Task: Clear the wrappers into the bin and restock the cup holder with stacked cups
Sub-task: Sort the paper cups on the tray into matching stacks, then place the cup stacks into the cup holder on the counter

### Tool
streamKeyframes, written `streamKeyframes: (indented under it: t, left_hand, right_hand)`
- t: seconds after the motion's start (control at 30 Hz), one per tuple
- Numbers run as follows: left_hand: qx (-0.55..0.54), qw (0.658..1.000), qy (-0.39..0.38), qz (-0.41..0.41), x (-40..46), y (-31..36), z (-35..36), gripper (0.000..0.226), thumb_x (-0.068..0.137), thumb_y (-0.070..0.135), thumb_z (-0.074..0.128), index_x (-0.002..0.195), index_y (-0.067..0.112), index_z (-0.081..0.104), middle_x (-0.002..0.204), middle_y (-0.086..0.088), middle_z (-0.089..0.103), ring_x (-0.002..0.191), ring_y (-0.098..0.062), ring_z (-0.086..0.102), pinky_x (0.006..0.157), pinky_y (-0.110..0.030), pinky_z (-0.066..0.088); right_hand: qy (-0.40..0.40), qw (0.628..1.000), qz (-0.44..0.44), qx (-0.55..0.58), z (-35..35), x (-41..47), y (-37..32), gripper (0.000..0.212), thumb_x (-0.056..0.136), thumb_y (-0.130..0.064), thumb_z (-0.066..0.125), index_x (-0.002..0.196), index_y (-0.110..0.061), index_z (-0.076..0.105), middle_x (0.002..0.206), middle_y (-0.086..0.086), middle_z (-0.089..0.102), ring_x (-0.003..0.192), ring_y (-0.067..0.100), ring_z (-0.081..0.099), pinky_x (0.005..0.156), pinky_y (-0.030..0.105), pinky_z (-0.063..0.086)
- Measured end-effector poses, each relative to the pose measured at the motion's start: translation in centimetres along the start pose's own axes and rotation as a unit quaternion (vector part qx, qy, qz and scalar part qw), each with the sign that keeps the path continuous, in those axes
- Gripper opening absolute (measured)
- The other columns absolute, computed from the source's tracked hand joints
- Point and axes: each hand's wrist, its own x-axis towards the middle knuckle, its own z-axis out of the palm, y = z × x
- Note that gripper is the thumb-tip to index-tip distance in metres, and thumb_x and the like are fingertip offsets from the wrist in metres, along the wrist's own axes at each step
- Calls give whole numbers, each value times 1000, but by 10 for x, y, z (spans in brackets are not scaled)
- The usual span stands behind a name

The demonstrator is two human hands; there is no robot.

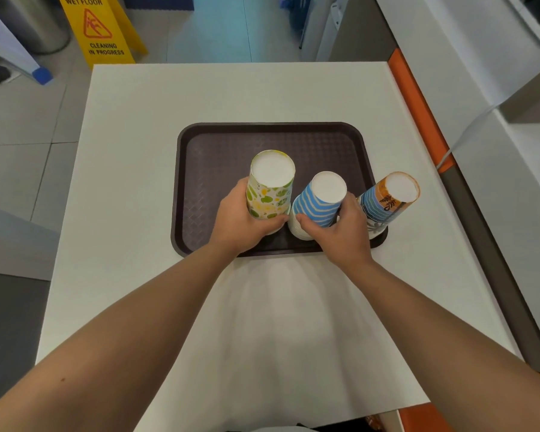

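Brown tray (219,145) sits mid white counter (144,126). Three upside-down cup stacks along tray's near edge. My left hand (240,222) wraps green-yellow citrus stack (270,191), at 9 o'clock of blue-striped stack (320,201). My right hand (343,235) curls round blue-striped stack's base. Orange-topped stack (390,198) at 3 o'clock, tilted, on tray's near right corner, just beside right hand. Yellow wet-floor sign (102,29) on floor at 11 o'clock beyond counter.

Three cup stacks (320,201) (side-by-side) on tray (262,135).
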Motion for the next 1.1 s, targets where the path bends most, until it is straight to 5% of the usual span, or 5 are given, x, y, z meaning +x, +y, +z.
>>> streamKeyframes:
  t: [0.13, 0.37, 0.57, 0.93, 1.1]
  left_hand:
    - [-6, 1000, 29, -8, -5, 0, -8, 76, 60, 42, 89, 124, 21, 54, 115, 10, 66, 103, -6, 64, 84, -22, 55]
    - [-21, 998, 57, -3, -3, 23, -28, 69, 59, 41, 89, 117, 21, 57, 108, 13, 66, 95, 1, 63, 73, -5, 48]
    - [-31, 998, 54, 20, 0, 51, -43, 67, 58, 40, 90, 114, 25, 57, 104, 18, 66, 96, 3, 64, 77, -11, 50]
    - [-56, 989, 27, 136, 28, 185, -33, 65, 58, 40, 90, 113, 26, 58, 100, 22, 64, 92, 13, 59, 76, -15, 51]
    - [-84, 979, -21, 185, 36, 254, 25, 63, 59, 38, 90, 113, 26, 58, 97, 27, 63, 84, 21, 58, 66, -2, 47]
  right_hand:
    - [4, 1000, 4, 10, -2, -2, 0, 57, 67, -37, 83, 113, -14, 57, 102, -3, 60, 95, 10, 58, 82, 29, 52]
    - [24, 999, 5, 26, -10, -7, -12, 57, 65, -39, 83, 111, -17, 58, 103, -2, 63, 95, 8, 61, 83, 34, 54]
    - [61, 997, -15, 46, -33, -4, -43, 54, 61, -41, 84, 105, -23, 59, 100, -4, 66, 92, 8, 65, 81, 35, 56]
    - [191, 975, -52, 103, -147, 11, -102, 50, 63, -32, 87, 107, -27, 63, 97, -20, 67, 88, -5, 65, 75, 19, 56]
    - [274, 955, -39, 108, -222, 16, -85, 46, 62, -29, 87, 100, -25, 62, 91, -23, 65, 81, -11, 63, 66, 7, 49]
